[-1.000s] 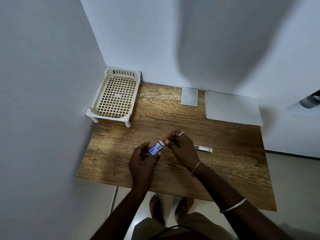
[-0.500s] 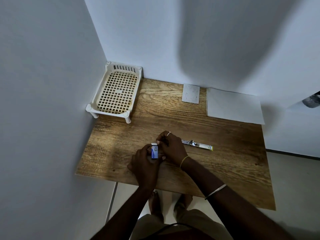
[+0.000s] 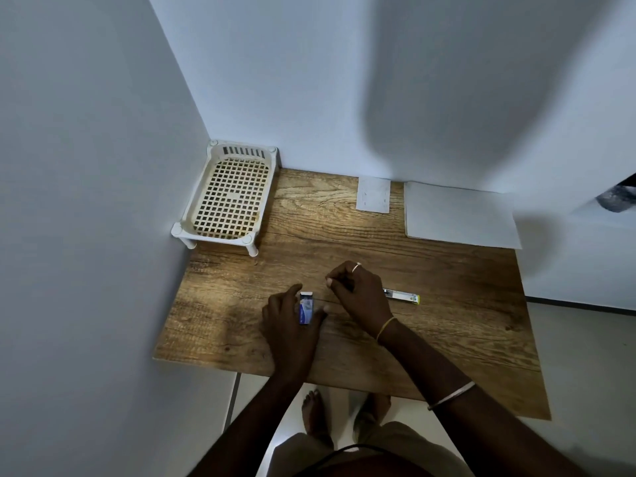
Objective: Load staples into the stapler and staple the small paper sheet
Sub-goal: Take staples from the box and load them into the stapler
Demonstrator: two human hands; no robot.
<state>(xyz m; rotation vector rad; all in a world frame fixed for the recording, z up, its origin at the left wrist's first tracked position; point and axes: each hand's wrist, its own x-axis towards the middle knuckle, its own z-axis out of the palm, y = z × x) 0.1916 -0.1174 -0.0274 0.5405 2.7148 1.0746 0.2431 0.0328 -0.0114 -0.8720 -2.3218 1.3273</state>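
Note:
My left hand (image 3: 289, 327) rests on the wooden table (image 3: 447, 321) and holds a small blue staple box (image 3: 306, 307) between thumb and fingers; the box's white flap is open at its far end. My right hand (image 3: 358, 294) hovers just right of the box with fingertips pinched together; what they pinch is too small to make out. The stapler (image 3: 402, 296), a slim metal bar with a yellow tip, lies flat on the table right behind my right hand, partly hidden by it. The small paper sheet (image 3: 374, 194) lies at the back edge by the wall.
A cream plastic lattice tray (image 3: 229, 197) on short legs stands in the back left corner. A larger white sheet (image 3: 457, 215) lies at the back right. Walls close the left and back sides. My bare feet show below the table's front edge.
The box has come down from mid-air to the tabletop in my left hand. My right hand has drawn away from the box's open end toward the right, fingers pinched.

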